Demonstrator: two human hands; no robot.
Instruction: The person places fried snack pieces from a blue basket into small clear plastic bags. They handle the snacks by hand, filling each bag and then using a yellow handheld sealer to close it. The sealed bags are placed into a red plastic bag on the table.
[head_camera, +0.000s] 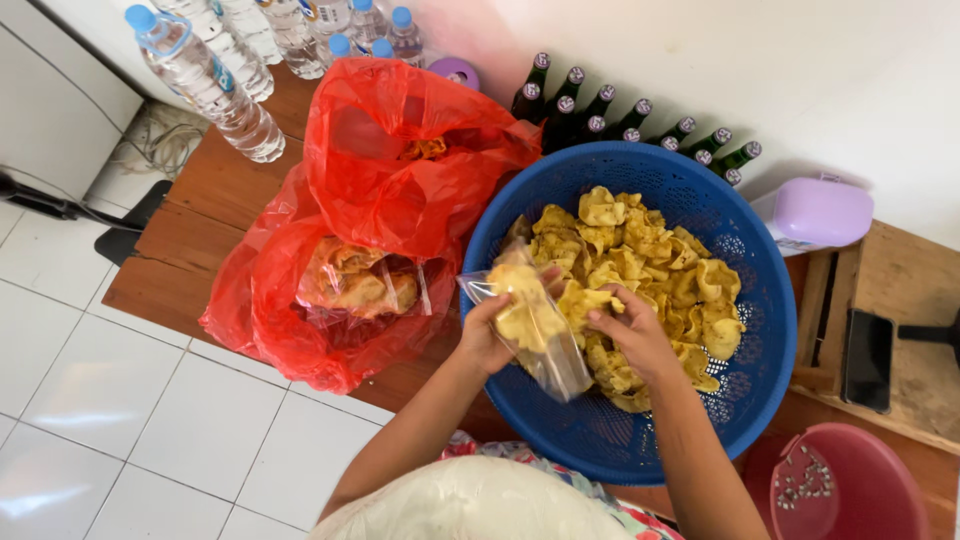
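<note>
Clear bag (535, 335) of yellow crackers (640, 260), left hand (485, 335) grip closed on it, right hand (635, 335) pinching crackers over blue basket (765, 340).

Small clear bag (535, 335), partly filled with yellow crackers, held tilted over the near-left part of the blue basket (760, 360), mouth toward the upper left, base hanging toward the basket's near rim. Left hand (485, 335) grips the bag's left side; right hand (632, 335) pinches one cracker (588, 300) at the bag's right edge. Loose crackers (650, 260), pale yellow, curled and blistered, lie heaped in the perforated round basket, which rests on the wooden table's near edge.
</note>
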